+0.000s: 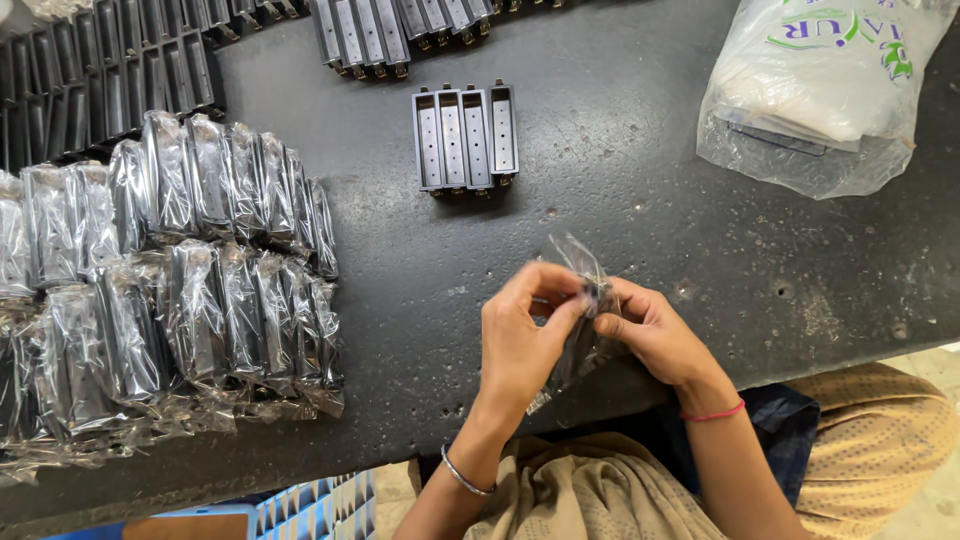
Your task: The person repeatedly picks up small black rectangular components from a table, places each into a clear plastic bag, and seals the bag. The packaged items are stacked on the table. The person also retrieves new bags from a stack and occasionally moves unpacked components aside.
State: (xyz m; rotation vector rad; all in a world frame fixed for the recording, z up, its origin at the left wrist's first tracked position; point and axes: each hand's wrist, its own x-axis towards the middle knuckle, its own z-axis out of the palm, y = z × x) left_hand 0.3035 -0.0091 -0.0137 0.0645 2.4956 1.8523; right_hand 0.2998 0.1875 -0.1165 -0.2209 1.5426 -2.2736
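Both my hands meet over the near part of the dark table (640,230). My left hand (520,345) and my right hand (655,335) together pinch a small clear plastic bag (578,262) with a dark oblong part inside it; the part is mostly hidden by my fingers. The bag's open top sticks up above my fingertips. A silver bangle is on my left wrist and a red thread on my right wrist.
Several bagged dark parts (170,290) lie piled at the left. A short row of unbagged black parts (465,138) stands ahead of my hands, with more rows (100,80) at the back. A plastic sack (820,90) lies at the right rear.
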